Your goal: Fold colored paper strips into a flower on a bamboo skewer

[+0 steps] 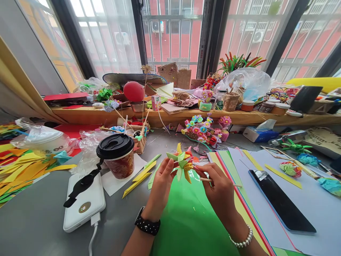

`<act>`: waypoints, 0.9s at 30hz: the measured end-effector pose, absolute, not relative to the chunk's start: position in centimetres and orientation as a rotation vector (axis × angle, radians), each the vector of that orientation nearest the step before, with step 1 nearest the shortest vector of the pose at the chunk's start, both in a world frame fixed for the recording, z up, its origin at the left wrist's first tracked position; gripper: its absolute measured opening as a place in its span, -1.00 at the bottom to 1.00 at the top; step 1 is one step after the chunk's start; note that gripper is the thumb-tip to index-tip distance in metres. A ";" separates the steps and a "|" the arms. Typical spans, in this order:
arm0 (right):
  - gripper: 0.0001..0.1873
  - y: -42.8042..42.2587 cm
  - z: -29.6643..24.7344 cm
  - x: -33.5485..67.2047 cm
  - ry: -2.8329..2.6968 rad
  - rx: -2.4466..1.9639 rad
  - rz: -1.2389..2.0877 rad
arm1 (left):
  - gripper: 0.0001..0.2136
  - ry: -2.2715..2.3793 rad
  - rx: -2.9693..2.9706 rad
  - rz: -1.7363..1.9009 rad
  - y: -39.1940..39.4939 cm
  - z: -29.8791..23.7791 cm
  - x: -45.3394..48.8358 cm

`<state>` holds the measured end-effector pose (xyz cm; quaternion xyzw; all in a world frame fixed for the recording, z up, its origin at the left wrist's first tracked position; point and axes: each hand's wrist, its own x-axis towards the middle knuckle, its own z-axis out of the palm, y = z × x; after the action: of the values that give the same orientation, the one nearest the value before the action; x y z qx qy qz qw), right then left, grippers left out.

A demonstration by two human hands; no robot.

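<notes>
My left hand (164,175) is closed around the side of a folded paper flower (182,164) with green, yellow and pink-orange points. From the right, my right hand (218,185) touches the flower's edge with its fingertips. A thin pale wooden stick (237,185) lies across that hand, held in its curled fingers; its tip shows near the flower. Both hands are raised over a green sheet (186,213). Folded yellow paper strips (140,179) lie left of my left hand.
A lidded paper cup (118,165) and a white power bank (84,209) with a cable stand at left. Coloured paper sheets (253,199) and a phone (283,202) lie at right. Behind are a basket of paper flowers (201,128) and a crowded sill.
</notes>
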<state>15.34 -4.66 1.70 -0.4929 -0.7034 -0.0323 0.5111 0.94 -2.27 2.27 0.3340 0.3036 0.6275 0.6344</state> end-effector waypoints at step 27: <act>-0.67 -4.6 1.8 16.1 -1.811 -1.051 0.063 | -0.85 1.095 1.959 1.480 -2.7 1.8 0.7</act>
<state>16.13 -4.64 1.82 -0.4345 -0.7487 0.0262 0.4999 0.73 -2.72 1.85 0.7099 0.3970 0.5366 0.2246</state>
